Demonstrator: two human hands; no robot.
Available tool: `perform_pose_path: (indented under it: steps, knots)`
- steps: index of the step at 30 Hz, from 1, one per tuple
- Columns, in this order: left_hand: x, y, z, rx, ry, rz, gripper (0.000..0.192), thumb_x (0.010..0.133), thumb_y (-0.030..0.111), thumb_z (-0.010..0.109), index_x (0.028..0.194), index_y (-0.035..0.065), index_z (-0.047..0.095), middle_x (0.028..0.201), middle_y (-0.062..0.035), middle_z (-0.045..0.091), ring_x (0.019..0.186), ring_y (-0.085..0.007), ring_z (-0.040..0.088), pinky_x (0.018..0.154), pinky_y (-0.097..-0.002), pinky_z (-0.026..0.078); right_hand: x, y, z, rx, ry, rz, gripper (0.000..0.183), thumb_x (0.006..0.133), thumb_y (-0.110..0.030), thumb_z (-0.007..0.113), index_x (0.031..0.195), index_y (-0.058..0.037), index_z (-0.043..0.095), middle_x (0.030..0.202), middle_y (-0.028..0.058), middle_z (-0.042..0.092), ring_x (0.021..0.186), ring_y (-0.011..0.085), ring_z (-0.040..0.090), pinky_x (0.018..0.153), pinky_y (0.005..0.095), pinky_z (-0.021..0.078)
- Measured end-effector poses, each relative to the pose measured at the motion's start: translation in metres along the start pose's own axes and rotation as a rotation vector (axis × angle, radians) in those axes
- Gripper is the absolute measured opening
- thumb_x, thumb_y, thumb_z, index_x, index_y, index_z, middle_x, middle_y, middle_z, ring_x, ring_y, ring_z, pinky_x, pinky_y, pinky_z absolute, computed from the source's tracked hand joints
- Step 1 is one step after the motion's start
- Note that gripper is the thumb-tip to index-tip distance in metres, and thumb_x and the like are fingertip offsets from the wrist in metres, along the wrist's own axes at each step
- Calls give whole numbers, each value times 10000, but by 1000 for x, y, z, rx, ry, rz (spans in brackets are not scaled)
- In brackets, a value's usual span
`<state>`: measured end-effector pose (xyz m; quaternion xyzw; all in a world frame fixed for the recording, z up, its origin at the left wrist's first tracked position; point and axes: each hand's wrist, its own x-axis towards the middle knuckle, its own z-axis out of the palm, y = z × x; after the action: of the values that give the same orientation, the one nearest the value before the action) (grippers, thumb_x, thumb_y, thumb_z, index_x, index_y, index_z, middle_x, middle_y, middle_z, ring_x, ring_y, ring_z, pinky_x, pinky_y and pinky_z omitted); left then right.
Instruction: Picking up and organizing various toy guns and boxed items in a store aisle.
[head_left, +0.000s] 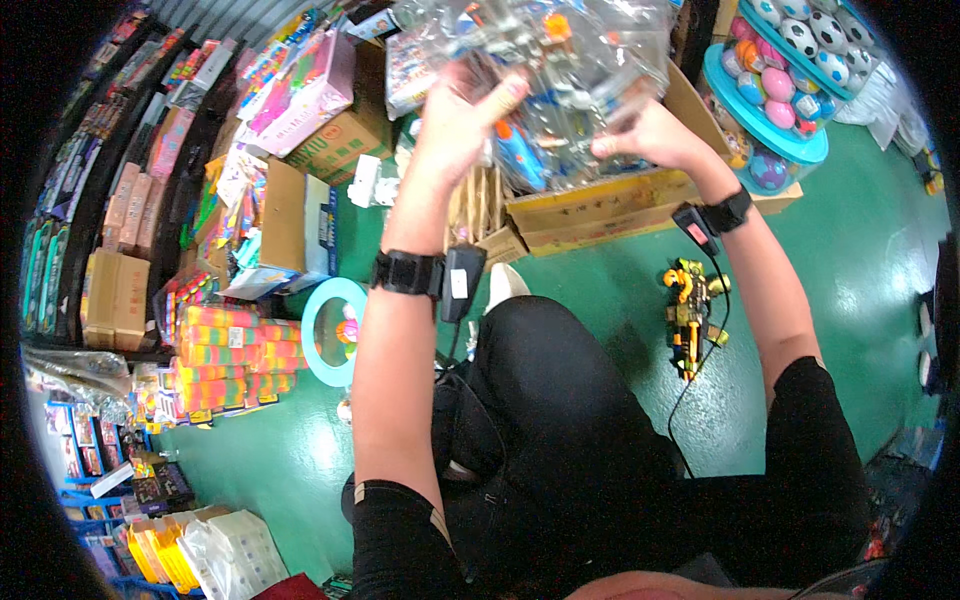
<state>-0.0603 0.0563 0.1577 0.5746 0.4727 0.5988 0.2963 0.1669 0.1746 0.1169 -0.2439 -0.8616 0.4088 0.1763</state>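
Note:
Both of my hands are at a crumpled clear plastic bag (577, 97) with orange, blue and grey toy parts visible in or beneath it. My left hand (461, 112) grips its left side, thumb stretched inward and fingers blurred. On the right side, my right hand (652, 135) pinches the plastic, its fingertips partly hidden. Just below is an open yellow cardboard box (600, 214). A blue and orange toy piece (520, 154) shows near the box's left end. On the green floor lies a yellow and black toy robot (690, 315), below my right wrist.
Turquoise-rimmed tubs of toy balls (780, 97) stand at the upper right. Left are packed shelves (112, 187), an open carton (289, 217) and bagged striped toys (232, 352). A black cable (675, 409) hangs from my right wristband near the toy robot.

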Motion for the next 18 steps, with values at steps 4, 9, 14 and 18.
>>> perform_pose_path:
  steps: [4, 9, 14, 18]
  knots:
    - [22, -27, -3, 137, 30, 28, 585, 808, 223, 774, 1233, 4, 437, 1117, -115, 623, 985, -177, 609, 803, -307, 501, 34, 34, 4, 192, 45, -115, 643, 744, -275, 818, 1263, -22, 534, 1182, 103, 625, 1063, 188, 572, 961, 337, 438]
    - [9, -48, -7, 401, 21, -4, 886, 651, 129, 854, 1345, -29, 326, 1222, -192, 579, 1159, -274, 555, 1012, -372, 424, 55, 49, 22, 363, 33, -274, 620, 756, -166, 804, 1274, 17, 516, 1225, 101, 603, 1116, 184, 548, 991, 332, 424]
    - [13, -39, 13, 673, 51, 11, 962, 662, 182, 861, 1399, -45, 285, 1174, -194, 611, 1089, -275, 595, 960, -365, 457, 58, 77, 8, 205, -3, -146, 472, 698, -351, 833, 967, 8, 686, 855, 38, 694, 746, 121, 618, 689, 271, 489]
    - [5, -22, 13, 621, -98, -81, 962, 666, 227, 867, 1399, -50, 310, 1194, -186, 596, 1112, -264, 572, 978, -369, 439, 30, 45, 2, 157, 19, -165, 507, 689, -242, 849, 1092, -12, 646, 960, 42, 687, 857, 121, 618, 791, 284, 502]
